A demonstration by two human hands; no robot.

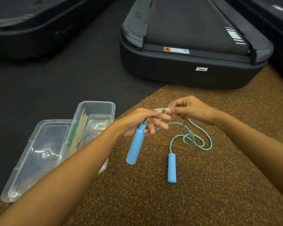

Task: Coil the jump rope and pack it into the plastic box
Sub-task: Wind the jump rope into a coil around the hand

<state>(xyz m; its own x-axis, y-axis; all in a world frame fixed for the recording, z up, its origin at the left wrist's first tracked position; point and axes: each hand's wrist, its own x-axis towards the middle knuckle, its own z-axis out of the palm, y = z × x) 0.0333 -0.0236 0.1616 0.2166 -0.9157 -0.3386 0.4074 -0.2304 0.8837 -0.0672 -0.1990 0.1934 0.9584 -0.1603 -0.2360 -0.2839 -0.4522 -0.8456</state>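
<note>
Far off to the left of our fingers lie the clear lid (38, 154) and, just beside it, the open plastic box (96, 104). Its long axis runs away from us, and some pale and green flat pieces sit inside. Our left hand (140, 121) is the nearer to it. Its upper fingers (160, 117) lie almost straight with the cord (190, 137) of the jump rope crossing them, while the lower ones curl at the top of the held handle (135, 145), which hangs down toward us. Below and between both hands the loose handle (171, 168) lies on the speckled floor (203, 196), slack cord looped just beyond it. Our right hand (191, 110), nearly touching the left fingertips, pinches the cord with curled fingers. We judge the next wrap goes leftward over the left fingers.
</note>
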